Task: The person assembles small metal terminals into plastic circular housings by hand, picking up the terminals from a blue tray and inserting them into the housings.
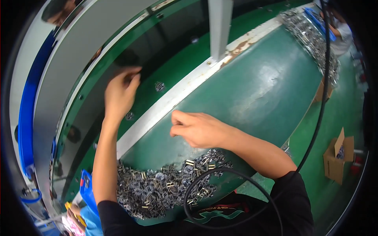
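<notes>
My left hand (121,94) is above the dark green belt beyond the white rail, its fingers curled and the thumb tip close to the index finger. It is slightly blurred, and anything between the fingertips is hidden. Over the green tabletop (252,98), my right hand (199,129) has its fingers bent in and the thumb pressed against them; what they hold, if anything, does not show. Nearer to me lies a heap of small shiny metal pieces (157,190), several with brass-coloured bars. Small clustered pieces (159,86) sit spaced along the belt beside my left hand.
A white rail (173,100) with a grey post (219,31) divides table and belt. A black cable (321,106) loops in front of me. Another metal heap (311,39) and a person (341,37) are at far right. An open cardboard box (334,163) stands on the floor.
</notes>
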